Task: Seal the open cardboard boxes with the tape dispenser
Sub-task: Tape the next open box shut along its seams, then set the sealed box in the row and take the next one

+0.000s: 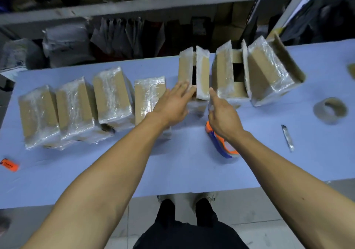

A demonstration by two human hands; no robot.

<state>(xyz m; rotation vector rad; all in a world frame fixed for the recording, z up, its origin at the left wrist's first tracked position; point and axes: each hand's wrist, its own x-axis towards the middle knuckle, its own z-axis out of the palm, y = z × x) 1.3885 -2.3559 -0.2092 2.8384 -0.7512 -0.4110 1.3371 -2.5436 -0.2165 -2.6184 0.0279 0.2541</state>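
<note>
Cardboard boxes stood in a row across the blue table (182, 172), and my hands met at the middle one. My left hand (172, 103) lay flat and spread against the left flap of that open box (194, 76); my right hand (222, 114) was loosely open, forefinger touching the right flap, gripping nothing. Beneath my right wrist, at five o'clock from the box, lay the orange and blue tape dispenser (221, 145). At nine o'clock sat four taped boxes (113, 95); at three o'clock, two more open boxes (269, 72). Farther right rested a tape roll (330, 110) and a box cutter (287, 138). An orange lighter (9, 165) lay at eight o'clock.
</note>
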